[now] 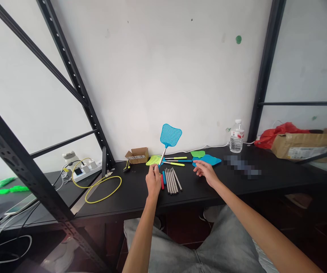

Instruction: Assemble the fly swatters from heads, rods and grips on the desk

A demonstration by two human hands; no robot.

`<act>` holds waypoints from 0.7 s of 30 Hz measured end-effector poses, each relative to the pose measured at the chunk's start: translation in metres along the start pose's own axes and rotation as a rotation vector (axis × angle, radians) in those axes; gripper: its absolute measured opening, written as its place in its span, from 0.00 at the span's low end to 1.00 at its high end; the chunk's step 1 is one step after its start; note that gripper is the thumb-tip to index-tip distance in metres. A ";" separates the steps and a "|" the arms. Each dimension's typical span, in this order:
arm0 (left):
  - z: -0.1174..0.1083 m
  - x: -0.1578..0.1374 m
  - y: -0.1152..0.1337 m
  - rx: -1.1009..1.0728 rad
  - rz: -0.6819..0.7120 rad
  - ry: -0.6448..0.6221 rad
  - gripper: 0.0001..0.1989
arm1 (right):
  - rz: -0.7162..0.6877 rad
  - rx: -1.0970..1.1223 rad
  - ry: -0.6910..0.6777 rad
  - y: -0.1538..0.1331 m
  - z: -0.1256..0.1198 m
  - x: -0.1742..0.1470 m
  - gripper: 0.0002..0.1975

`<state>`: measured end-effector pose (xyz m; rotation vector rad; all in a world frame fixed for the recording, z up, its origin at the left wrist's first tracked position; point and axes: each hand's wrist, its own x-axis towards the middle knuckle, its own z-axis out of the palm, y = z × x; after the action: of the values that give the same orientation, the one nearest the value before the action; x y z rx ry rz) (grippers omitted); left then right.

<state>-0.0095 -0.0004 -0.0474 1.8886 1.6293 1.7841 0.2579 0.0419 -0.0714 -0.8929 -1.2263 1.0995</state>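
A blue fly swatter (171,135) stands nearly upright in my left hand (153,182), whose fingers are wrapped round its handle. My right hand (205,171) is over the desk with its fingers apart and slightly bent, holding nothing. Close behind it are blue swatter heads (213,160) and a green swatter head (197,154). A yellow-green fly swatter (152,160) lies behind my left hand. Between the hands, several grey metal rods (172,181) lie side by side, with a blue grip (164,177) and a red grip (162,182) at their left.
On the black desk are a small open cardboard box (139,155), a looped yellow cable (103,195) and a power strip (88,171). A water bottle (236,136) stands near the wall. At right sits a cardboard box (305,146) with a red bag (277,132). Black shelf posts (69,64) frame the desk.
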 end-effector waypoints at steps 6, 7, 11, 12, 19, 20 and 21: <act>0.000 -0.001 0.004 0.002 0.004 -0.035 0.16 | 0.001 0.003 0.000 0.002 -0.001 0.001 0.21; 0.000 -0.001 0.004 0.010 0.009 -0.032 0.16 | 0.002 0.003 0.001 0.002 -0.001 0.001 0.21; 0.000 0.000 0.003 0.034 0.020 -0.008 0.15 | 0.003 0.001 -0.001 0.002 0.000 0.001 0.21; 0.000 0.000 0.002 0.042 0.025 -0.003 0.15 | 0.004 0.001 -0.001 0.002 0.000 0.001 0.21; -0.001 0.000 0.000 0.051 0.033 -0.022 0.18 | 0.007 -0.001 -0.002 0.003 0.000 0.002 0.20; -0.001 0.000 -0.001 0.039 0.030 -0.031 0.19 | 0.006 -0.004 -0.003 0.003 -0.001 0.002 0.20; -0.001 0.000 -0.001 0.026 0.028 -0.041 0.19 | 0.005 -0.007 -0.004 0.003 -0.001 0.002 0.21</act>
<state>-0.0112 -0.0003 -0.0479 1.9549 1.6287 1.7307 0.2582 0.0441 -0.0736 -0.8998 -1.2324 1.1023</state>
